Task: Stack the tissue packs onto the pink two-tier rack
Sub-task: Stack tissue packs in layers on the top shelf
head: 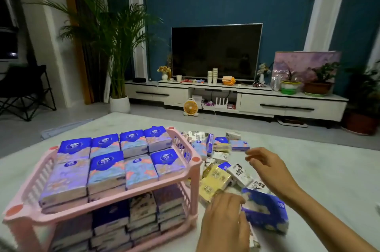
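Note:
The pink two-tier rack (193, 161) stands at the lower left, both tiers filled with rows of blue floral tissue packs (107, 171). A loose pile of tissue packs (218, 177), blue, yellow and white, lies on the pale surface just right of the rack. My left hand (224, 221) grips a blue tissue pack (265, 210) at the near edge of the pile, close to the rack's right side. My right hand (265, 165) hovers over the pile's far right part, fingers apart and holding nothing.
The pale surface (318, 169) stretches right and behind the pile. Beyond it are a TV (216, 52) on a low white cabinet, a small orange fan (190, 107) on the floor, a tall potted palm (115, 46) and a folding chair (22, 91) at left.

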Demonstrator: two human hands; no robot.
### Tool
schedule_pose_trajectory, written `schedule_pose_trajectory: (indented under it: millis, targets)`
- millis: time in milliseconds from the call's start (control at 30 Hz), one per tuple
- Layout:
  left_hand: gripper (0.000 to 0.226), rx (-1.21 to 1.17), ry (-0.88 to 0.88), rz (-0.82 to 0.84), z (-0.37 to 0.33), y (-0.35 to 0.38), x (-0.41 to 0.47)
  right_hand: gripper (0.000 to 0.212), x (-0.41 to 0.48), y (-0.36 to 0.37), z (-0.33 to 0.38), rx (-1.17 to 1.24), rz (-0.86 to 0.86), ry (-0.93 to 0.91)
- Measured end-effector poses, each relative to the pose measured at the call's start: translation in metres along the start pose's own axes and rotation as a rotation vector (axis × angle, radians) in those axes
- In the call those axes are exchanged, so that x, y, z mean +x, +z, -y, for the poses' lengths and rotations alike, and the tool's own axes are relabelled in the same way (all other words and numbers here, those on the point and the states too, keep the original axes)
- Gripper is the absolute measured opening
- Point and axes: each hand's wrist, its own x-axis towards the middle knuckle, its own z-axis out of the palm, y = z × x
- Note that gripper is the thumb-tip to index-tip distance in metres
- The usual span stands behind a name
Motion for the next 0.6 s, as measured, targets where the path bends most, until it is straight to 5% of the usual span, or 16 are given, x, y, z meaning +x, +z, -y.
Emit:
schedule_pose_trajectory:
  millis: [233,433,600]
  targets:
    - [0.025,-0.067,-0.147,-0.023,0.036,0.032,0.002,0.025,0.020,0.035,-0.020,-0.094,0.180,-0.008]
    - [0.029,-0.127,-0.222,-0.021,0.041,0.038,0.006,0.054,0.077,0.112,-0.002,-0.125,0.256,-0.107]
    - [0.051,-0.174,-0.257,0.038,0.039,0.030,0.011,0.073,0.110,0.138,0.018,-0.259,0.367,0.004]
